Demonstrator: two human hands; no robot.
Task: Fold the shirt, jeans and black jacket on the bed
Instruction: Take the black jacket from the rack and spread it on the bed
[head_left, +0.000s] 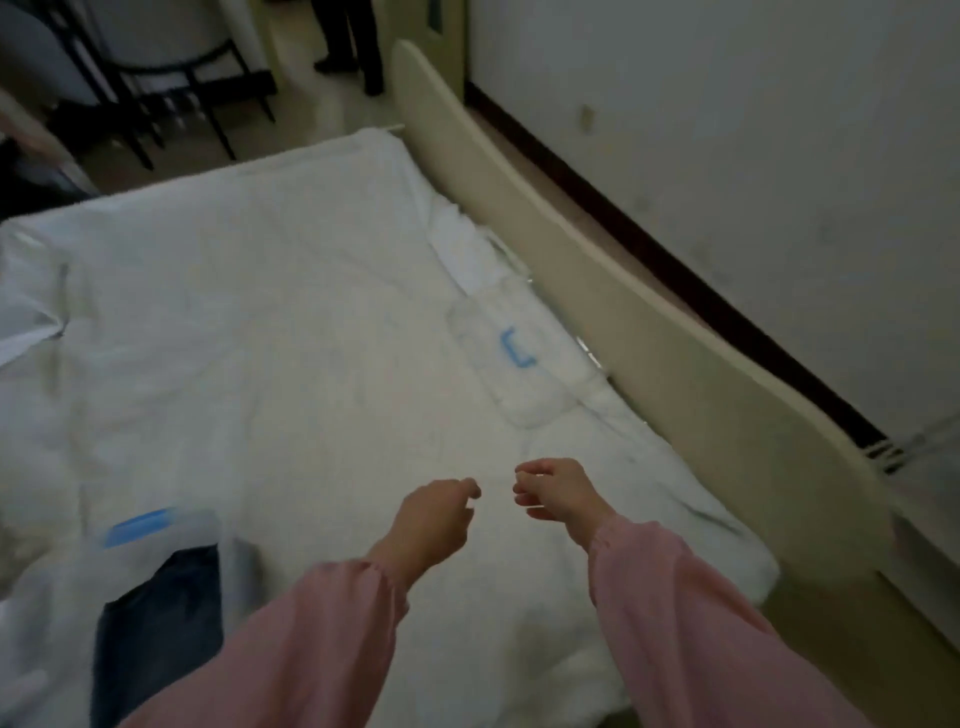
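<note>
The person is standing over the bed and reaching both arms in pink sleeves out above the white quilt. The left hand and the right hand are hovering just beside each other, apart. The fingers of both are curling loosely and grasping nothing that shows. A dark blue garment, seemingly the jeans, is lying at the near left of the bed inside a clear plastic bag with a blue strip along its top. A second clear pouch with a blue handle is lying near the cream bed board on the right. At the far end, chair legs and another person's dark trouser legs are showing.
</note>
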